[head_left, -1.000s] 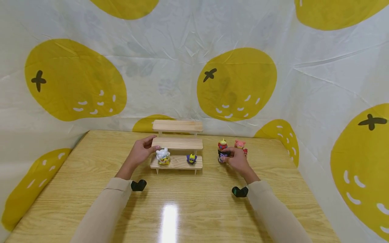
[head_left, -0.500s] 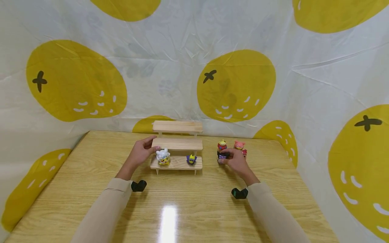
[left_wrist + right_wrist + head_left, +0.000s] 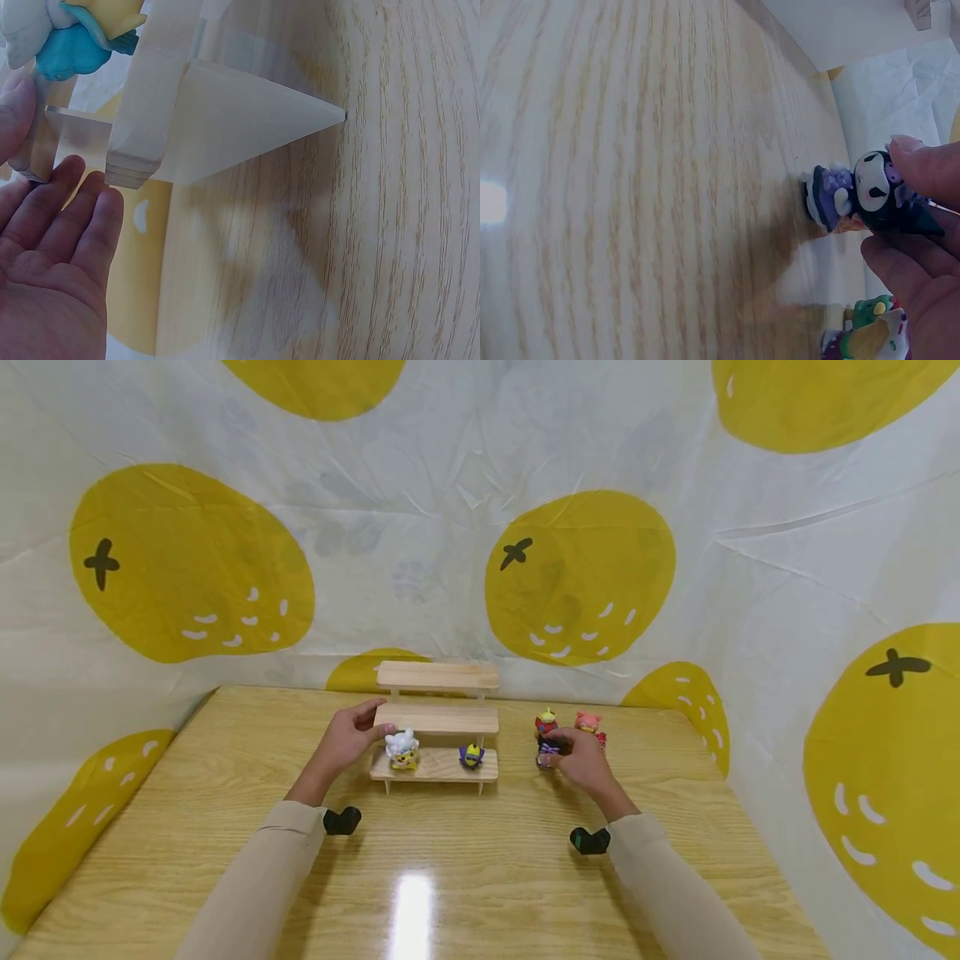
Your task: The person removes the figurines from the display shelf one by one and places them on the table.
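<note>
A tiered wooden display shelf [image 3: 437, 718] stands near the back of the table. My left hand [image 3: 347, 742] holds the left end of its middle board, thumb on one side and fingers on the other. My right hand [image 3: 587, 764] grips a small figurine [image 3: 871, 184] with a black hood, white face and purple dress, pinching its head between thumb and fingers. Its base is close over the table, right of the shelf. On the bottom board stand a white-topped yellow figurine [image 3: 402, 750], near my left thumb, and a yellow-and-purple figurine [image 3: 471, 756].
Behind my right hand stand a red figurine with a yellow top [image 3: 546, 722] and a pink figurine [image 3: 588, 722]; a red one beside it is partly hidden. A cloth wall [image 3: 435, 568] with large yellow fruit prints rises behind the table [image 3: 480, 860].
The head view has tilted slightly, shifting the scene a little. Both hands keep their places, the right still holding the black-hooded figurine.
</note>
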`<action>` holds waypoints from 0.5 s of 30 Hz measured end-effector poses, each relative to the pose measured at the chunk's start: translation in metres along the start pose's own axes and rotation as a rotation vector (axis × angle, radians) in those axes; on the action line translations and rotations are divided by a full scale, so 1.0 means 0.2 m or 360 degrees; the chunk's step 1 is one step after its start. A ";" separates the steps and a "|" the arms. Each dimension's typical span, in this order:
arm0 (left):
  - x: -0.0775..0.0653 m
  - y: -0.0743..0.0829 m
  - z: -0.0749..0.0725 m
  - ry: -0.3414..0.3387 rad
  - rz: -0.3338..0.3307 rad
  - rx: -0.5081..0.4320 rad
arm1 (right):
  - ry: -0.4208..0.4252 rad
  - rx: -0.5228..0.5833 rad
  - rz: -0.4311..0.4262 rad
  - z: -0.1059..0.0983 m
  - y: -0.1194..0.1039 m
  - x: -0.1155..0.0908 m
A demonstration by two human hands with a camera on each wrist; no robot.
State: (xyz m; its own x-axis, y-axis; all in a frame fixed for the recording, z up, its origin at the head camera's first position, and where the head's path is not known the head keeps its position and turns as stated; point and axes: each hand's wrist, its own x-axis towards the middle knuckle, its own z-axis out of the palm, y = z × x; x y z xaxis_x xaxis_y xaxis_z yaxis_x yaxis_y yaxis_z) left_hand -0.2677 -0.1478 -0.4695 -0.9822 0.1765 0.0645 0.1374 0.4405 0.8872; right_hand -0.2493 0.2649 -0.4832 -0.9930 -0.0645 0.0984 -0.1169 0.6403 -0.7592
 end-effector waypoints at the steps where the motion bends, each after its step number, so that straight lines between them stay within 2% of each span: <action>1: 0.00 0.00 0.00 -0.0001 -0.0001 0.0002 | 0.0007 -0.0010 -0.0011 0.00 0.00 0.00; 8: 0.00 -0.01 0.01 -0.0004 -0.0013 0.0007 | 0.0038 -0.0052 -0.0099 -0.04 -0.02 -0.01; 15: 0.00 0.00 0.00 0.0000 -0.0004 0.0016 | 0.0094 -0.0063 -0.0094 -0.08 -0.06 -0.02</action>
State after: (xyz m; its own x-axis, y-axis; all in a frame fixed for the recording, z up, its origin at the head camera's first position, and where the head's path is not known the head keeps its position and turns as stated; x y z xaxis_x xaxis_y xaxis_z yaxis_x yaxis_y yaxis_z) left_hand -0.2676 -0.1478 -0.4705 -0.9826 0.1752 0.0623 0.1362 0.4497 0.8828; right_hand -0.2432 0.2694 -0.4653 -0.9818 -0.0584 0.1809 -0.1732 0.6664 -0.7252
